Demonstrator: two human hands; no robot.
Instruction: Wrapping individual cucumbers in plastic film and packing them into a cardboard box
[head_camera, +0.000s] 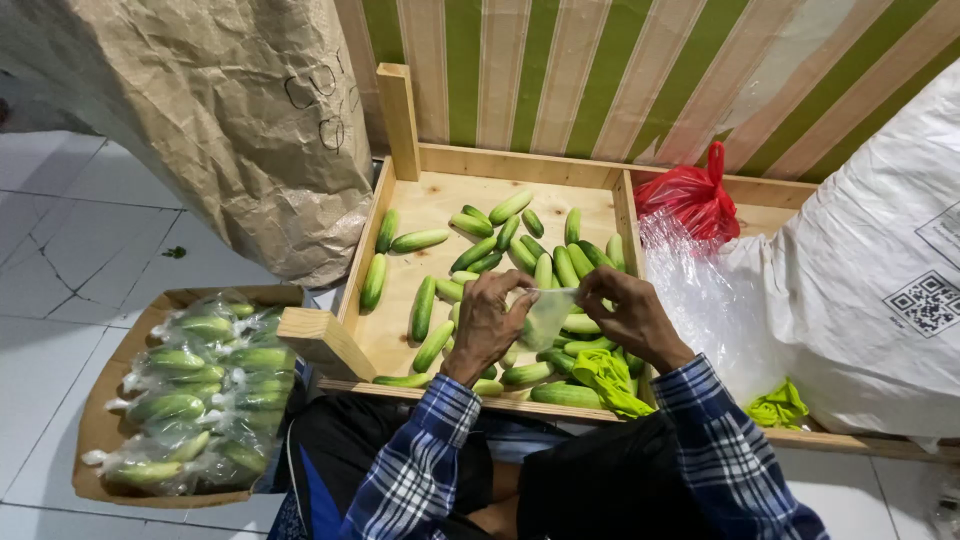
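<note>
My left hand (487, 325) and my right hand (632, 318) together pinch a small clear plastic bag (548, 315) and hold it between them above a wooden tray (362, 262). Loose green cucumbers (497, 250) lie scattered in the tray, most of them under and behind my hands. Both forearms wear blue plaid sleeves. The bag's mouth is by my fingertips; I cannot tell whether anything is inside it.
A cardboard box (100, 420) at lower left holds several bagged cucumbers (200, 390). A crumpled brown paper sack (220, 110) stands behind it. To the right lie a clear plastic sheet (700, 310), a red bag (690, 200), a large white sack (870, 290) and green bags (610, 380).
</note>
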